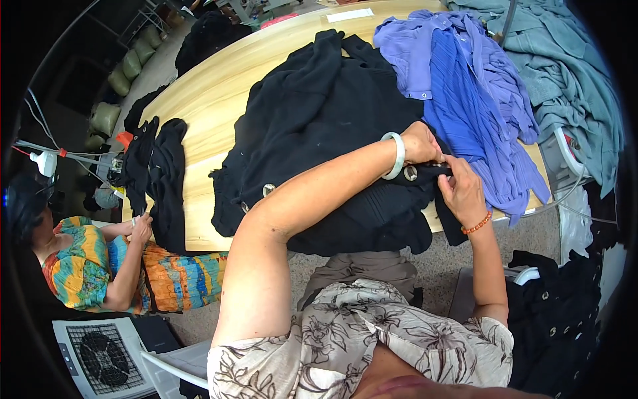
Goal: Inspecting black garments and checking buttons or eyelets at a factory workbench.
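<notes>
A black knitted garment (332, 113) lies spread over the wooden table in front of me. My left hand (421, 143), with a pale bangle at its wrist, pinches the garment's edge on the right side. My right hand (463, 191), wearing an orange bead bracelet, grips the same edge, its fingertips close to those of the left. Small light spots show between the fingertips, too small to make out. Just below the left hand is a shiny round button (411, 173) on the black fabric. Another such button (268, 189) shows beside my left forearm.
Purple and blue knitted garments (458, 86) lie heaped on the table (206, 120) to the right. Grey-green fabric (565, 86) is piled beyond them. At left, a co-worker (86, 259) handles black garments (166, 179). More black buttoned garments (551, 319) hang at lower right; a fan (103, 356) stands at lower left.
</notes>
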The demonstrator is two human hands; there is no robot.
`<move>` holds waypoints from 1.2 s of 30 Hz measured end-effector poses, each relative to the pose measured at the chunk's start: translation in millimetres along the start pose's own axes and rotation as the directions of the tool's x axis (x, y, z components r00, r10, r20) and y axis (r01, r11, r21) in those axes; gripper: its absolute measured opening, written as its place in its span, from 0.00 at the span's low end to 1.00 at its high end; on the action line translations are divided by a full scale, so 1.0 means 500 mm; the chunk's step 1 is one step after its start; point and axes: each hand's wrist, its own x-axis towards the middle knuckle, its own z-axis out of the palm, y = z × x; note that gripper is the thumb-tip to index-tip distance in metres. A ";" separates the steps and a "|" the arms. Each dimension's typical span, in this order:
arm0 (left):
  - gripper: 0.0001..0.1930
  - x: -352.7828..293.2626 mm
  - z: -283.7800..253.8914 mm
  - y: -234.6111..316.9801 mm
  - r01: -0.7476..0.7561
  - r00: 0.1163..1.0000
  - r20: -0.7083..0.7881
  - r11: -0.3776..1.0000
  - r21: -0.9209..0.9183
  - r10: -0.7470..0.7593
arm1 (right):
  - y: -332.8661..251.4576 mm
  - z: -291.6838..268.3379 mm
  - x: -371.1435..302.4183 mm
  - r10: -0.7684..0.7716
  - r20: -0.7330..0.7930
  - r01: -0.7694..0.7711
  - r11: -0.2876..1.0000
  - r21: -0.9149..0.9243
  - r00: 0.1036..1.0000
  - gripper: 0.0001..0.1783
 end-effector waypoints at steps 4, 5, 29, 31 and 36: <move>0.16 -0.057 -0.011 0.043 -0.202 0.957 0.246 0.961 0.190 0.153 | 0.010 -0.024 -0.003 0.050 0.070 -0.058 0.992 0.110 0.996 0.16; 0.16 -0.063 -0.006 0.045 -0.234 0.954 0.268 0.894 0.381 0.136 | 0.009 -0.027 -0.005 0.050 0.065 -0.057 0.992 0.110 0.997 0.16; 0.14 -0.138 0.015 0.033 -0.315 0.828 -0.132 0.646 0.696 0.545 | 0.029 -0.024 0.008 0.149 0.306 -0.331 0.609 0.721 0.940 0.09; 0.17 -0.222 0.023 0.044 -0.335 0.722 -0.110 0.483 0.809 0.684 | 0.062 -0.006 0.011 0.172 0.261 -0.306 0.679 0.667 0.950 0.08; 0.28 -0.475 -0.020 -0.012 -0.094 0.510 -0.381 0.491 0.866 0.771 | 0.076 0.016 -0.001 0.222 0.060 -0.215 0.789 0.576 0.973 0.10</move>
